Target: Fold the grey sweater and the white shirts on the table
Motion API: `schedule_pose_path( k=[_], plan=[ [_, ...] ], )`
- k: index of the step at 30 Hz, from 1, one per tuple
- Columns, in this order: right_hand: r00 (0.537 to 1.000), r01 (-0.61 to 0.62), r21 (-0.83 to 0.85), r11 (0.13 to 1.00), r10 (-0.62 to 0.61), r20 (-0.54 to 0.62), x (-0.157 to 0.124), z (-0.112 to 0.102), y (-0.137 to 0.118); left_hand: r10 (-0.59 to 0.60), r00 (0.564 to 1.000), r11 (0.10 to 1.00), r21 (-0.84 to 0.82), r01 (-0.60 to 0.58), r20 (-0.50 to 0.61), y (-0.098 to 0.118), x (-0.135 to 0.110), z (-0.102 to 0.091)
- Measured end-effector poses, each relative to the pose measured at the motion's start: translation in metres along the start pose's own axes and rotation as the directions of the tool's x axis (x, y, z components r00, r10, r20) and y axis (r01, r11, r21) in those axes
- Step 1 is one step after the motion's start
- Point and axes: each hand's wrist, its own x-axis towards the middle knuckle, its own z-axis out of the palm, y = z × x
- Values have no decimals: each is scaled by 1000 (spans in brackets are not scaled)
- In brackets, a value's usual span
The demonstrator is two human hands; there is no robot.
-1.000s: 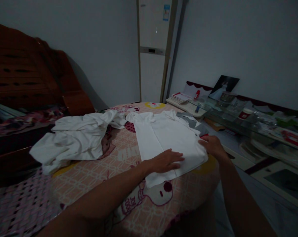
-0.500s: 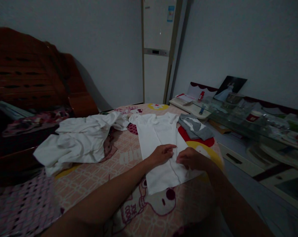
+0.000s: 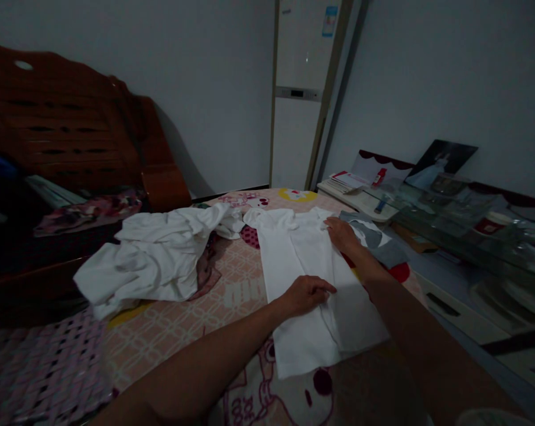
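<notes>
A white shirt (image 3: 280,266) lies spread lengthwise on the patterned cloth, its right side folded inward and its top bunched. My left hand (image 3: 309,294) rests on the middle of the shirt, fingers loosely bent and the index finger stretched out along the fold. At the shirt's upper right edge, my right hand (image 3: 341,234) has its fingers closed at the fabric near the shoulder; the fingertips are partly hidden. A grey folded garment (image 3: 385,248) with a white print lies just right of that hand.
A crumpled white garment (image 3: 156,254) lies left on the patterned cloth (image 3: 232,278). A wooden bench (image 3: 63,124) stands behind it, with a pink woven seat (image 3: 49,367) at lower left. On the right is a glass-topped cabinet (image 3: 448,219) holding a paper cup (image 3: 491,225).
My right hand has moved from the shirt's middle up to its upper right edge. The folded right part now lies flatter and wider. My left hand stays on the shirt; the view has turned slightly left.
</notes>
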Motion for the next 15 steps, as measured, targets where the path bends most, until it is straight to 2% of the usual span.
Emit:
schedule_pose_path(
  k=[3,8,12,15],
  plan=[
    [999,-3,-21,1000,4,36,25,16,3,-17,1000,1000,22,17,4,0,0,0],
    [992,-85,20,996,82,96,46,31,9,-42,999,999,34,41,34,5,-1,-1],
    [972,-233,172,957,237,-2,64,22,21,-24,999,999,48,22,40,7,-3,-2],
    [921,-340,272,900,377,-99,79,7,34,-12,999,1000,22,11,45,6,-3,-2]
  ],
)
